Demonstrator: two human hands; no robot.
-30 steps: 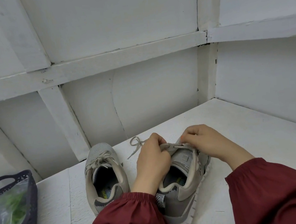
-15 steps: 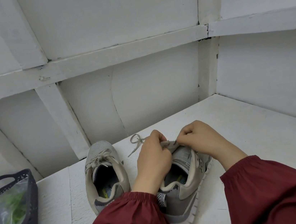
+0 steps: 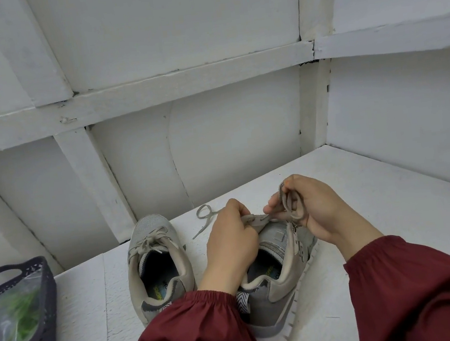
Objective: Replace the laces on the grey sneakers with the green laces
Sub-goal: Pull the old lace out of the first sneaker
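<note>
Two grey sneakers stand on the white table. The left sneaker (image 3: pixel 159 265) keeps its grey lace tied in a bow. My left hand (image 3: pixel 232 243) grips the tongue and top edge of the right sneaker (image 3: pixel 284 285). My right hand (image 3: pixel 309 210) holds a loop of that shoe's grey lace (image 3: pixel 291 204), lifted a little above the tongue. The lace's other end (image 3: pixel 204 217) lies loose on the table beyond the shoe. Green laces (image 3: pixel 19 314) sit in a clear bag inside the dark basket (image 3: pixel 43 334) at the left.
White panelled walls close in behind and to the right. The white table (image 3: pixel 379 196) runs into the corner. Dark red sleeves (image 3: pixel 423 293) cover both forearms at the bottom of the view.
My right hand has risen and moved right, drawing a loop of grey lace out of the right sneaker. My left hand stays on the tongue. The view has tilted slightly.
</note>
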